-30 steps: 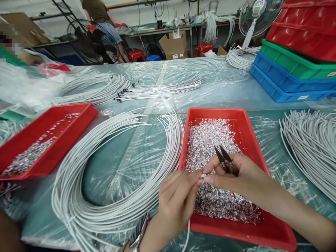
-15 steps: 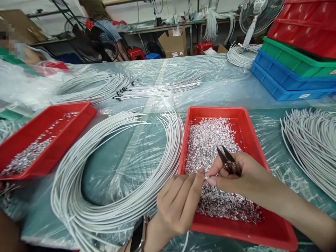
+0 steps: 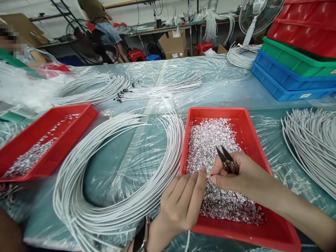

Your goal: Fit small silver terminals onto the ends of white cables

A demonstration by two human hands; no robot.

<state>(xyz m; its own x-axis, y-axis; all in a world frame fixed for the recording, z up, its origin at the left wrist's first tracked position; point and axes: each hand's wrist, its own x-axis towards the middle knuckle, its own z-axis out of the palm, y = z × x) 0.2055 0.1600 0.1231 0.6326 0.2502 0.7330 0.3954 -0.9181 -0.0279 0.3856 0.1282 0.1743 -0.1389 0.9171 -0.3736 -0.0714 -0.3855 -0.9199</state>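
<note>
Pinching the tip of a thin white cable between thumb and forefinger, the person's right hand also holds small dark snips, blades apart. The left hand, fingers together, clamps the same cable just beside it, above a red tray of silvery scraps, with a large coil of white cables to the tray's left.

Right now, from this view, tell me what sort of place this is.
Probably a cable-assembly workshop: a coil of white cables lies beside a red tray of silvery scraps, and the right hand holds snips.
</note>
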